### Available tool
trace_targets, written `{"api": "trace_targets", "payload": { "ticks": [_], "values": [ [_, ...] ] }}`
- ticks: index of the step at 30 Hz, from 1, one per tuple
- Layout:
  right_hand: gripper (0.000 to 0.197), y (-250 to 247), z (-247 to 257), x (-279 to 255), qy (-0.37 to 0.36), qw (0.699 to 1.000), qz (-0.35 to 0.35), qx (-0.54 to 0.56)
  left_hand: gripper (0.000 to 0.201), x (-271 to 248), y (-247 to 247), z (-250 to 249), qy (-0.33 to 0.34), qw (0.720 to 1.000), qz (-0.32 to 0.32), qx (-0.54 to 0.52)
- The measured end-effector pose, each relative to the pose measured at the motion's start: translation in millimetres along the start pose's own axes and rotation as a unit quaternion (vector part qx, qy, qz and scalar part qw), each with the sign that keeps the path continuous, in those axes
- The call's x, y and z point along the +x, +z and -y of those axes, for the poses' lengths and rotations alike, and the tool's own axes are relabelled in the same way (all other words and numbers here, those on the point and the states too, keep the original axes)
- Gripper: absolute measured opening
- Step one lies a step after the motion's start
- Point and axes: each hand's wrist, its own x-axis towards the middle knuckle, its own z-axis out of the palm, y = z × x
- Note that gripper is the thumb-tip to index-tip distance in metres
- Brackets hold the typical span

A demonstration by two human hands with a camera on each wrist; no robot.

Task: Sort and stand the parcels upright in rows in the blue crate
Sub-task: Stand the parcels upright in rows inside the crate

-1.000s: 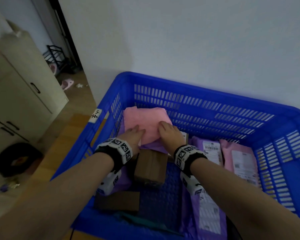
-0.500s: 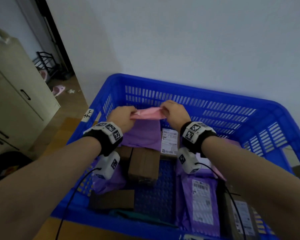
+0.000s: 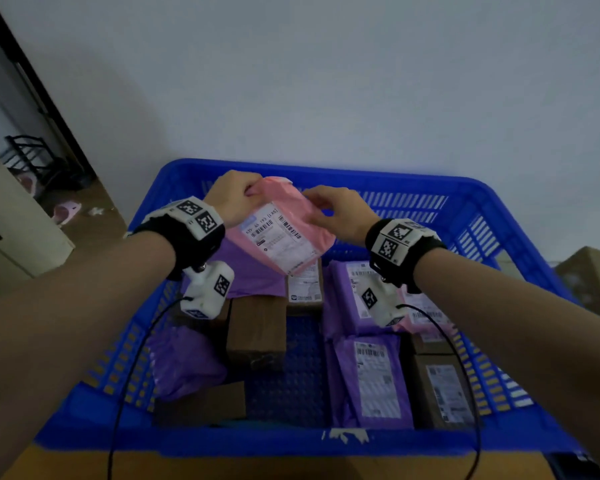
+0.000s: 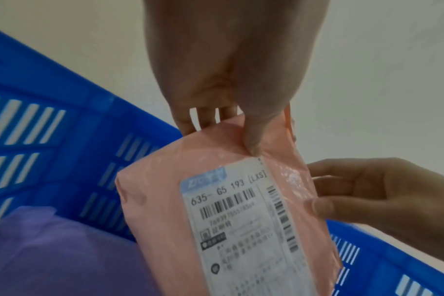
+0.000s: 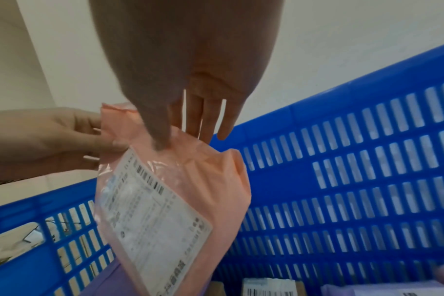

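Both hands hold a pink parcel (image 3: 303, 211) above the back of the blue crate (image 3: 413, 188), tilted, its white label facing me. My left hand (image 3: 234, 197) pinches its top left corner, thumb in front in the left wrist view (image 4: 251, 136). At the parcel's upper right edge my right hand (image 3: 336, 211) pinches it, thumb on the front and fingers behind (image 5: 203, 118). Below it a purple parcel (image 3: 253, 271) lies flat. Other purple parcels (image 3: 374, 379) and brown boxes (image 3: 257, 327) lie on the crate floor.
The crate stands against a white wall. A cream cabinet (image 3: 11, 220) is to the left beside a doorway, and a cardboard box (image 3: 593, 278) stands outside the crate on the right. A bare patch of crate floor (image 3: 302, 368) shows in the middle.
The pink parcel lay flat on the purple one; both hands took its far edge, lifted it and turned it so the label faces me. My view has tilted up.
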Motion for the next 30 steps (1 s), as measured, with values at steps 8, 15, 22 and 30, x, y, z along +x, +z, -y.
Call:
{"api": "trace_targets", "payload": {
  "ticks": [8,15,22,30],
  "values": [
    [0.025,-15,-21,-29,0.076,0.991,-0.112,0.000,0.039,16,30,-31,0.032,0.999,0.011,-0.032],
    [0.027,-38,-67,-71,0.192,0.950,-0.151,0.193,0.085,13,76,-40,-0.122,0.991,0.022,-0.058],
    [0.023,-55,-90,-120,0.287,0.887,-0.108,0.346,0.039,-11,136,-56,-0.263,0.899,0.214,-0.278],
    [0.043,-60,-125,-153,0.405,0.899,0.038,0.165,0.043,-33,190,-63,-0.259,0.863,0.260,-0.347]
  ]
}}
